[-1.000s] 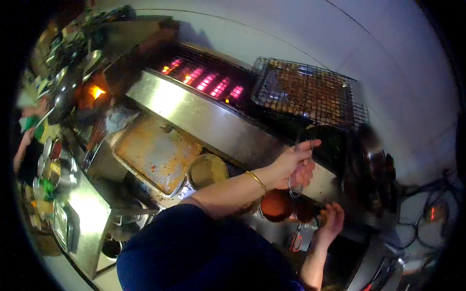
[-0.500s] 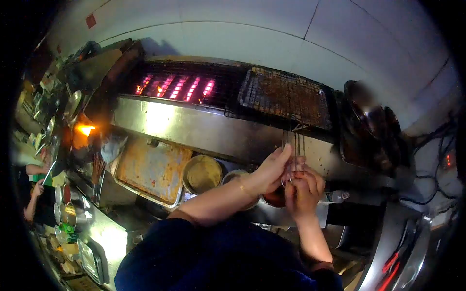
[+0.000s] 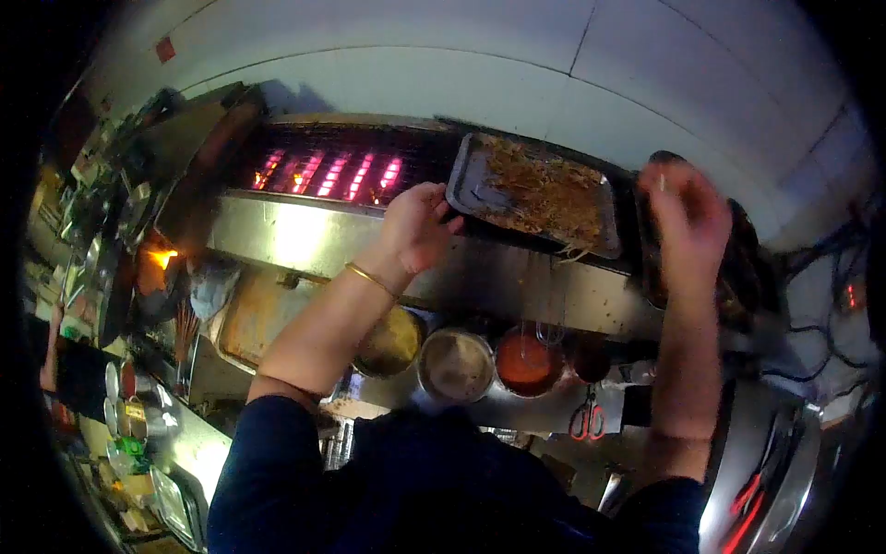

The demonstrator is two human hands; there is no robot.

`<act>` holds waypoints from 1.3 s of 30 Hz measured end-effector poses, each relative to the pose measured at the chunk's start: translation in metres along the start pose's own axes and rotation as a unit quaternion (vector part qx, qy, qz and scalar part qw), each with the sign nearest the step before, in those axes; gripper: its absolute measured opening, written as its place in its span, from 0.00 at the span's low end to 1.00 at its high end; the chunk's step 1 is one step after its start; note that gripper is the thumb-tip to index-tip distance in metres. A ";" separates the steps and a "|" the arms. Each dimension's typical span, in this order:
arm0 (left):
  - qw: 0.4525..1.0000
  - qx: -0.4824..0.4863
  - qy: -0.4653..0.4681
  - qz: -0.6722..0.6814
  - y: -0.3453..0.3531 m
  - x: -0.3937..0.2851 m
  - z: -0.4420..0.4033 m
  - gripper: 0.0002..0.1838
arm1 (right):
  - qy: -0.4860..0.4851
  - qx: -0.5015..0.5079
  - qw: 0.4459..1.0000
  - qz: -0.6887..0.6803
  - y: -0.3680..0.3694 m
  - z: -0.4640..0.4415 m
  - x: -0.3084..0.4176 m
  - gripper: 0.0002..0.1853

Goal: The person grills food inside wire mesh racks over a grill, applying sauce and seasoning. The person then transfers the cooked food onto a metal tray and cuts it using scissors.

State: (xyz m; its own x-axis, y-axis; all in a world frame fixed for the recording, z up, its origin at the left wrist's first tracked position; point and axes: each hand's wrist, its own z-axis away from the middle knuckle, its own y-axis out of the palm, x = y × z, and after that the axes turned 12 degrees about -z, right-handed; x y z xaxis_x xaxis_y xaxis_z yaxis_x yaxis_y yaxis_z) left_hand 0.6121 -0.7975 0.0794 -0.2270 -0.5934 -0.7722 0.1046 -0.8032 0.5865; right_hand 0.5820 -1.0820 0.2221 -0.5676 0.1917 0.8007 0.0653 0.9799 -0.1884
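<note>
My left hand (image 3: 420, 226) is at the left front corner of a metal tray (image 3: 472, 180), its fingers closed on the rim. Browned, shredded-looking food (image 3: 544, 189) lies in the tray, with a few pale strands over its front edge. My right hand (image 3: 690, 210) is raised above dark pans (image 3: 734, 268) on the right, fingers pinched, with a small pale bit between them that I cannot make out. Thin looped wire handles (image 3: 549, 323) reach from below the tray over the metal ledge.
A lit grill (image 3: 332, 171) glows left of the tray. Below the ledge are a yellowish pot (image 3: 392, 343), a pale pot (image 3: 457, 367), a red sauce pot (image 3: 529, 360) and red-handled scissors (image 3: 587, 420). A baking tray (image 3: 258, 314) lies left; a co-worker's arm (image 3: 53, 346) shows far left.
My hands have parted from the wire handles: the left moved to the tray's corner, the right up and right. The wire mesh no longer covers the food.
</note>
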 end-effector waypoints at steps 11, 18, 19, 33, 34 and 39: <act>0.992 0.080 -0.093 0.032 0.013 -0.002 0.020 0.10 | -0.046 0.122 0.991 0.017 -0.011 -0.118 0.012 0.09; 0.987 0.054 -0.149 -0.033 0.040 0.026 0.034 0.08 | -0.058 0.060 0.996 -0.028 0.002 -0.117 0.028 0.13; 0.987 0.059 -0.147 -0.037 0.040 0.031 0.031 0.08 | -0.065 0.072 0.995 -0.013 0.000 -0.125 0.026 0.14; 0.983 0.062 -0.159 -0.070 0.027 0.066 0.055 0.03 | -0.098 0.112 0.989 0.021 -0.006 -0.125 0.028 0.13; 0.984 0.073 -0.152 -0.063 0.017 0.070 0.060 0.03 | -0.099 0.101 0.989 0.030 -0.004 -0.122 0.028 0.13; 0.993 0.039 -0.105 -0.033 -0.030 0.076 0.109 0.03 | -0.086 0.090 0.991 0.041 0.003 -0.108 0.026 0.12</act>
State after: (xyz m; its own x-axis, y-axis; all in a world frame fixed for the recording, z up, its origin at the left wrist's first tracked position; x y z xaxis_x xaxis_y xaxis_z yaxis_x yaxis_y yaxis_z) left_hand 0.4867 -0.8132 0.0298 -0.4288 -0.5083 -0.7468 0.0097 -0.8292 0.5589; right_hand 0.6563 -1.0683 0.3041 -0.6984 0.2427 0.6733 -0.0219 0.9331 -0.3591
